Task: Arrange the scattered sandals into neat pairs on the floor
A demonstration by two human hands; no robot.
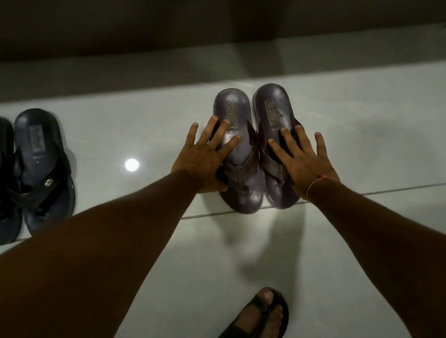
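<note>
Two brown sandals lie side by side on the pale tiled floor, heels pointing away from me. My left hand rests with spread fingers on the outer edge of the left brown sandal. On the strap side of the right brown sandal lies my right hand, fingers also apart. Neither hand lifts a sandal; both press flat against them. At the far left a pair of dark blue-black sandals stands together, touching.
A dark wall base runs along the back of the floor. My own foot in a brown sandal stands at the bottom right. A bright light reflection shows on the tiles between the two pairs.
</note>
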